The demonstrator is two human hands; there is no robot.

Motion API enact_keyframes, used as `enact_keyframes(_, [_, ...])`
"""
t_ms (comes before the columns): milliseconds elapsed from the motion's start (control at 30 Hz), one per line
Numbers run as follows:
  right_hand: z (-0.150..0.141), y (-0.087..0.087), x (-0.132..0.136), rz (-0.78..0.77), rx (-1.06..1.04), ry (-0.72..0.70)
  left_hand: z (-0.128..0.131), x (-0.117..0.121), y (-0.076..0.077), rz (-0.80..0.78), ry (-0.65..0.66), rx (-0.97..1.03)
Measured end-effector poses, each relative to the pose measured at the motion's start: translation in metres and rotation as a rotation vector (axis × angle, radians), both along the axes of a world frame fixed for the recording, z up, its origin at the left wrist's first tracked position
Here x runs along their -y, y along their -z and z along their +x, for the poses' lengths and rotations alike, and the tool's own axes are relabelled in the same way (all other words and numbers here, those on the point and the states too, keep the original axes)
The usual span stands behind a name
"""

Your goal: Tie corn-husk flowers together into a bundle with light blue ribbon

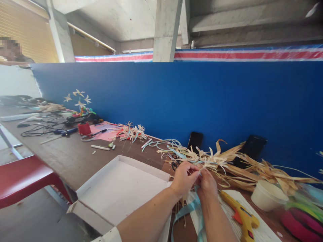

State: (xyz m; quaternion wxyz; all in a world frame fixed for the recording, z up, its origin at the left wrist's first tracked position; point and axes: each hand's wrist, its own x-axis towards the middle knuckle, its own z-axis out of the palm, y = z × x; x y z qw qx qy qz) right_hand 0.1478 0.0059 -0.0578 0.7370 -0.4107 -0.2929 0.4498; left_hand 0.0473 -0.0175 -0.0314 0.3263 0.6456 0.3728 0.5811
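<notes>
My left hand [185, 178] and my right hand [208, 184] meet above the table, fingertips pinched together. Between them is a pale flower [202, 162] that looks made of dried husk strips; the fingers hide most of its stem. A light blue ribbon [183, 212] hangs below my right hand and curls toward the table. Right behind the fingers lie more pale husk flowers [217, 160] and long dried husk strips [248, 165]. To the right of my right forearm, a yellow glue gun [238, 212] rests on a printed sheet [264, 232].
An open white box [126, 191] lies left of my forearms. A white cup [268, 195] and a pink object [300, 223] are at right. Two dark phones [195, 141] lean against the blue partition [156, 97]. A red chair [25, 178] stands at left; a person [15, 52] is beyond.
</notes>
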Motion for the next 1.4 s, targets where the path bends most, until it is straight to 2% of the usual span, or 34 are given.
enact_keyframes(167, [-0.002,-0.001,-0.001,-0.110,-0.108,0.021,-0.001,-0.001,0.000,-0.047,-0.016,0.041])
enact_keyframes(433, [-0.003,-0.001,-0.001,-0.138,-0.130,0.032,0.001,-0.002,0.001,-0.080,-0.001,0.082])
enact_keyframes(667, [-0.002,0.004,-0.003,-0.123,-0.101,0.034,-0.006,-0.002,-0.001,0.101,-0.091,-0.045])
enact_keyframes(867, [-0.005,-0.002,0.002,-0.093,-0.063,0.002,-0.013,-0.005,0.000,0.239,-0.099,-0.199])
enact_keyframes(1133, [-0.013,-0.012,0.006,-0.106,-0.062,-0.026,-0.018,-0.022,0.005,0.232,-0.193,-0.221])
enact_keyframes(1400, [-0.013,-0.012,0.007,-0.091,-0.077,-0.047,-0.021,-0.035,0.008,0.267,-0.137,-0.271])
